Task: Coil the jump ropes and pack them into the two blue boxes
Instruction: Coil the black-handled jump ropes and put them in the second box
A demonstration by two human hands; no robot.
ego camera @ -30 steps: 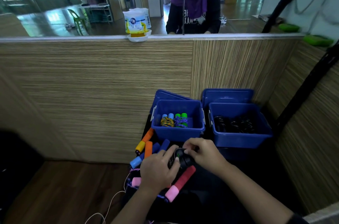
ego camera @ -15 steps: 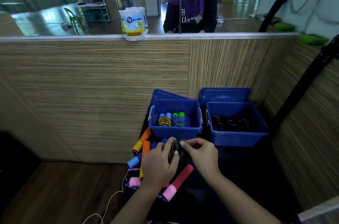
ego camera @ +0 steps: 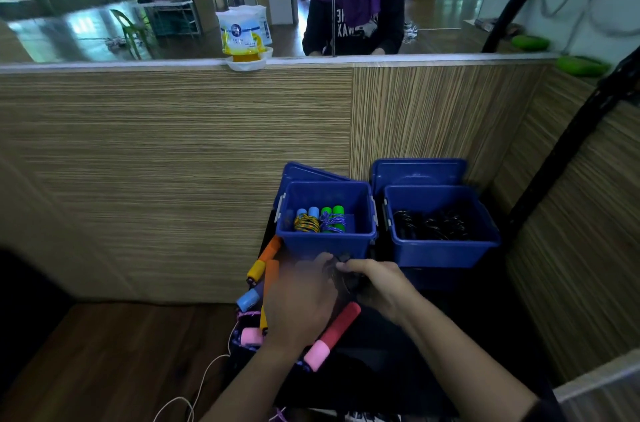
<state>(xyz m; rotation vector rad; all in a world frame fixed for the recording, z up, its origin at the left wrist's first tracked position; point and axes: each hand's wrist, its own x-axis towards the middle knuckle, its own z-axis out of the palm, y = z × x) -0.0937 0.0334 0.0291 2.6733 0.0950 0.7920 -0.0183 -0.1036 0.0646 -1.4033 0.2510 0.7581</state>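
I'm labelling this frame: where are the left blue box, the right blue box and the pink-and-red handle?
left blue box [ego camera: 325, 243], head view, front wall.
right blue box [ego camera: 446, 253], head view, front wall.
pink-and-red handle [ego camera: 341, 324], head view, red section.

A single head-worn camera looks forward and down, close over both hands, toward the two blue boxes [ego camera: 440, 248] and wood-panelled wall [ego camera: 173, 162].

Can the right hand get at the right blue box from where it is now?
Probably yes. The right hand, holding the black rope with the left hand, sits just before the open right blue box; nothing stands between them.
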